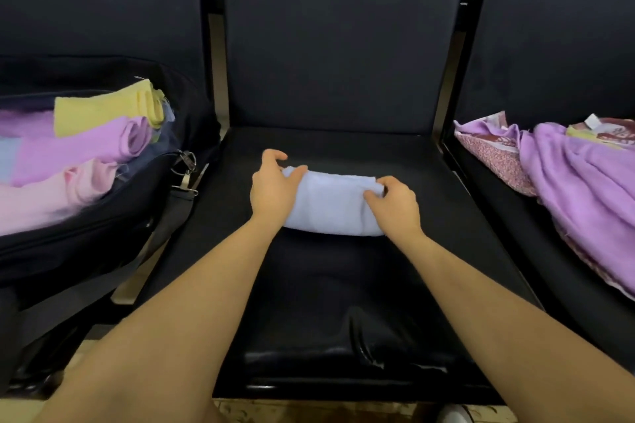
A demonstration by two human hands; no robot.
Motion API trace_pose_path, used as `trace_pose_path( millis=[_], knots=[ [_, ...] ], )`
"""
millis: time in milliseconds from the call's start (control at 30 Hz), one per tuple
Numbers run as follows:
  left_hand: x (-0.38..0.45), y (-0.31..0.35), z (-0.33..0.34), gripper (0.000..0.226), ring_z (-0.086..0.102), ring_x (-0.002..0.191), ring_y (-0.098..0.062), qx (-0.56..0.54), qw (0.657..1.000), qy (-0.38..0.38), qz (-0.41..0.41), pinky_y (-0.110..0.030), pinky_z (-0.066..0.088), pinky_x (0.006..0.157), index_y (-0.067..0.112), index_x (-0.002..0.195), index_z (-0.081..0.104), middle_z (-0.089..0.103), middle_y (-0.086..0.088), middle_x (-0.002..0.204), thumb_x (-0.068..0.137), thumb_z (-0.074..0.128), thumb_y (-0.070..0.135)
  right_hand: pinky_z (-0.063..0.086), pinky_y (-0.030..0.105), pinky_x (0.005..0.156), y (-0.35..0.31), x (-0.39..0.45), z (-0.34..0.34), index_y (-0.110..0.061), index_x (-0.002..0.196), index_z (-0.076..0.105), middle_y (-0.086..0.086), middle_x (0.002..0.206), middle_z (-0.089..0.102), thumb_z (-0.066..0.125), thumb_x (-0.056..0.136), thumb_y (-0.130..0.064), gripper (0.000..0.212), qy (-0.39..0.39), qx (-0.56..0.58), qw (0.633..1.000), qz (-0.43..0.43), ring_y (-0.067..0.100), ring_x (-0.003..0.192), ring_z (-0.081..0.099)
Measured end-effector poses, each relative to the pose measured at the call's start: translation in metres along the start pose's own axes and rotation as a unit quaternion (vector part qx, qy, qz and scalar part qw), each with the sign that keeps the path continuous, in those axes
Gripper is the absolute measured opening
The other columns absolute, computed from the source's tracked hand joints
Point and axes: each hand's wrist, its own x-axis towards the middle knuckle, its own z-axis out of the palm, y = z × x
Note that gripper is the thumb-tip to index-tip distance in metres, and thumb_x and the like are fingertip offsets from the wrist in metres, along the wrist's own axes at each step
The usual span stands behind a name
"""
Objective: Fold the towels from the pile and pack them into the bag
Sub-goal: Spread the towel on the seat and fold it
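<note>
Now folding, or nearly done with it: pale blue towel (331, 206) lying on the middle seat (343, 285) as a compact, thick bundle, rounded along its near edge, with both hands at its ends. Left hand (273, 187) set over the left end, thumb lying on the cloth, fingers curled around the far corner without a clearly closed grip. Right hand (395, 204) at the right end, fingertips pinching the upper edge of the fold. Judged from that shape, probably the last tuck or a squaring-up of this 1 towel rather than a fresh fold. Next move likely a lift and a carry leftwards to the bag (86, 244), calling for a firm hold at both ends, or 1 hand underneath, so the layers stay together and do not spring open on the way. Dark bag standing open on the left seat, well apart from the blue bundle, already holding several packed pieces: yellow towel (103, 110) farthest back, purple towel (82, 148) in front of it, pink towel (44, 199) nearest, plus a strip of pale blue at the far left edge, too blurred to count. Room still visible along the bag's near side, though depth cannot be told. Metal clips (185, 168) and a strap (171, 216) hanging at the bag's right corner, a possible snag for trailing cloth. Unfolded pile (577, 182) on the right seat: a large purple cloth over patterned pieces, so plenty left to fold.
</note>
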Motion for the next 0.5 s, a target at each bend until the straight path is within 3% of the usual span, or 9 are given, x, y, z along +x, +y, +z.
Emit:
trace_pose_path(
  millis=[100,200,367,500],
  knots=[
    [0.008,-0.006,0.014,0.040,0.059,0.094,-0.022,0.085,0.996,0.014,0.010,-0.035,0.047,0.080,0.014,0.120,0.047,0.061,-0.005,0.104,0.090,0.062,0.036,0.028,0.034,0.092,0.004,0.005,0.015,-0.013,0.113,0.059,0.003,0.103,0.058,0.052,0.092,-0.023,0.024,0.050,-0.103,0.993,0.003,0.024,0.102,0.052],
    [0.012,-0.012,0.018,0.035,0.060,0.091,-0.022,0.170,0.983,0.059,0.030,-0.034,0.043,0.081,0.011,0.109,0.052,0.062,-0.003,0.099,0.093,0.056,0.041,0.026,0.038,0.097,0.009,0.011,0.026,-0.012,0.117,0.053,0.007,0.122,0.047,0.059,0.089,-0.034,0.037,0.078,-0.155,0.984,0.031,0.028,0.115,0.042],
    [-0.001,-0.018,0.009,0.032,0.058,0.069,-0.026,0.161,0.984,0.052,0.055,-0.036,0.044,0.071,0.007,0.081,0.055,0.059,-0.005,0.071,0.095,0.046,0.034,0.026,0.039,0.098,0.015,0.014,0.027,-0.005,0.113,0.059,0.012,0.128,0.042,0.057,0.088,-0.049,0.050,0.078,-0.227,0.969,0.050,0.031,0.116,0.039],
    [-0.011,-0.029,0.004,0.026,0.054,0.079,-0.024,0.280,0.954,0.027,0.101,-0.032,0.034,0.076,0.008,0.080,0.050,0.056,-0.004,0.083,0.089,0.052,0.032,0.025,0.040,0.099,0.018,0.009,0.022,-0.007,0.110,0.060,0.012,0.127,0.043,0.056,0.085,-0.057,0.056,0.077,-0.221,0.970,0.064,0.030,0.115,0.039]
  ],
)
